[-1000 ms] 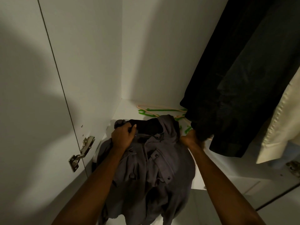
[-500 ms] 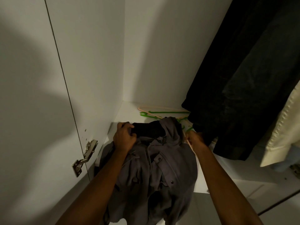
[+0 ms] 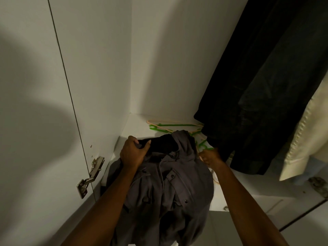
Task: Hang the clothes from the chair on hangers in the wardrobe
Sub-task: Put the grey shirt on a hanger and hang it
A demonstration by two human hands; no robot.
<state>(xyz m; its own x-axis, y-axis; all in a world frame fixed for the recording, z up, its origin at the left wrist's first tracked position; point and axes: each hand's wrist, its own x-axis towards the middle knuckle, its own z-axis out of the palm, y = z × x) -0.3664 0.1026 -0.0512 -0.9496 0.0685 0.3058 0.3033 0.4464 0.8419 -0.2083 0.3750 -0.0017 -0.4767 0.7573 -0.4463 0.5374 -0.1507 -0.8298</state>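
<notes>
A grey button-up shirt [image 3: 170,189] with chest pockets lies bunched on the white wardrobe shelf [image 3: 136,125], hanging over its front edge. A black garment [image 3: 163,144] shows at its collar. My left hand [image 3: 132,153] grips the black cloth and the shirt's left shoulder. My right hand [image 3: 210,157] is at the shirt's right shoulder with its fingers curled; what they hold is hidden. Green and beige hangers [image 3: 170,126] lie loose on the shelf behind the shirt.
Dark coats [image 3: 257,96] hang at the right, with a cream garment [image 3: 308,135] beside them. The wardrobe's side wall [image 3: 99,68] and an open door with a metal hinge [image 3: 90,176] stand at the left. A drawer front [image 3: 266,205] sits below the shelf.
My right hand has drawn back from under the dark coats to the shirt's right shoulder. My left hand keeps its grip on the collar. The view has shifted slightly.
</notes>
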